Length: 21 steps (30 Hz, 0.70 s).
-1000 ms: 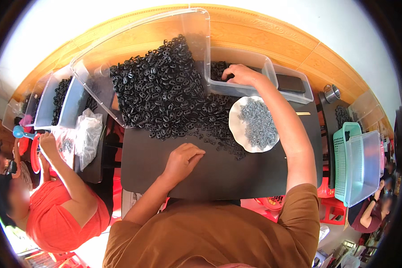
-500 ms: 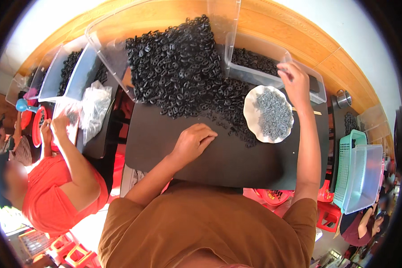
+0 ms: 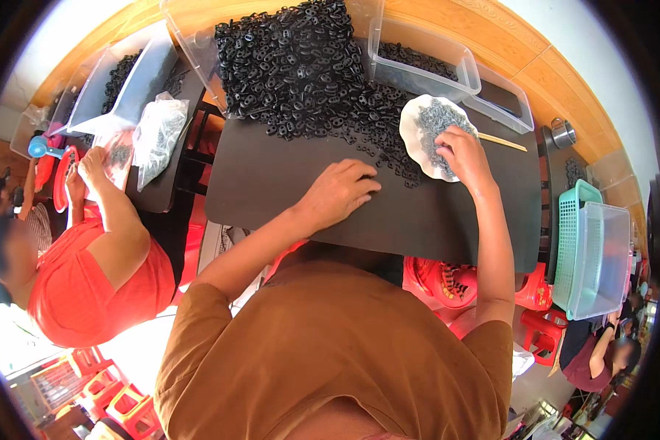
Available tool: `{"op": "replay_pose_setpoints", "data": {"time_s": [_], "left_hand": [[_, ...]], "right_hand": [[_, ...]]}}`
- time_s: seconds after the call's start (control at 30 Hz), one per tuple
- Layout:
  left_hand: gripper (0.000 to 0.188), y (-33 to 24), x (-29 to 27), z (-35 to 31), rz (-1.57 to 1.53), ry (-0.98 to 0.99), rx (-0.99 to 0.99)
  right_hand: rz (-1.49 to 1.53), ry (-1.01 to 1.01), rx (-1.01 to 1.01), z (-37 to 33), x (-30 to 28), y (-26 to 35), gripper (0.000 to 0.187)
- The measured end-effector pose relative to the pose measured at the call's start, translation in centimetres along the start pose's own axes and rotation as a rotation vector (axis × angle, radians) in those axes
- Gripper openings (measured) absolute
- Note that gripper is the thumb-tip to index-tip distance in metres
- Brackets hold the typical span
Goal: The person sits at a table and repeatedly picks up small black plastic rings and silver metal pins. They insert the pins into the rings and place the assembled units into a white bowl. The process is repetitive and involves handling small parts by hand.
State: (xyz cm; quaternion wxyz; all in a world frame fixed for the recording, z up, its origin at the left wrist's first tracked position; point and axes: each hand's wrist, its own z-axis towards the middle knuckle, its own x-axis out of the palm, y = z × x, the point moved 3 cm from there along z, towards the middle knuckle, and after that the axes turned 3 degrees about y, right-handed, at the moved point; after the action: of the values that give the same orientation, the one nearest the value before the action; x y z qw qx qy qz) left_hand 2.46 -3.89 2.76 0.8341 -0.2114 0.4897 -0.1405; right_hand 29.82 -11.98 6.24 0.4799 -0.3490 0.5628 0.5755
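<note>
My left hand (image 3: pixel 337 192) is low over the dark table, its fingers loosely bent and apart, with nothing visible in them. Just beyond it lies the spread edge of a large heap of small black plastic pieces (image 3: pixel 293 73), each with holes. My right hand (image 3: pixel 462 155) reaches into a white scalloped plate (image 3: pixel 412 145) holding a pile of small grey metal-looking pieces (image 3: pixel 438 117). Its fingers are drawn together at the pile; what they pinch is hidden.
A clear bin (image 3: pixel 466 70) with black pieces stands behind the plate. A wooden stick (image 3: pixel 502 141) pokes out beside the plate. Green and clear baskets (image 3: pixel 579 249) stand at right. At left, a person in red (image 3: pixel 103 286) works by a plastic bag (image 3: pixel 161 136).
My right hand has come down from beside the clear bin into the plate's pile. My left hand's fingers have spread somewhat. The view has shifted, so the table sits higher.
</note>
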Motion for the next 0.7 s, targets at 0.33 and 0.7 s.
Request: {"op": "replay_pose_setpoints", "data": {"time_s": [0.33,0.7], "left_hand": [[0.021,5.3,-1.9,2.5,0.198,-0.182,-0.109],[0.01,4.6,-1.0,3.6,0.169,-0.158,-0.066]], "right_hand": [[-0.003,-0.123,-0.039,1.5,0.9,-0.5,0.006],[0.119,-0.161,0.021,1.0,-0.1,-0.5,0.008]]}}
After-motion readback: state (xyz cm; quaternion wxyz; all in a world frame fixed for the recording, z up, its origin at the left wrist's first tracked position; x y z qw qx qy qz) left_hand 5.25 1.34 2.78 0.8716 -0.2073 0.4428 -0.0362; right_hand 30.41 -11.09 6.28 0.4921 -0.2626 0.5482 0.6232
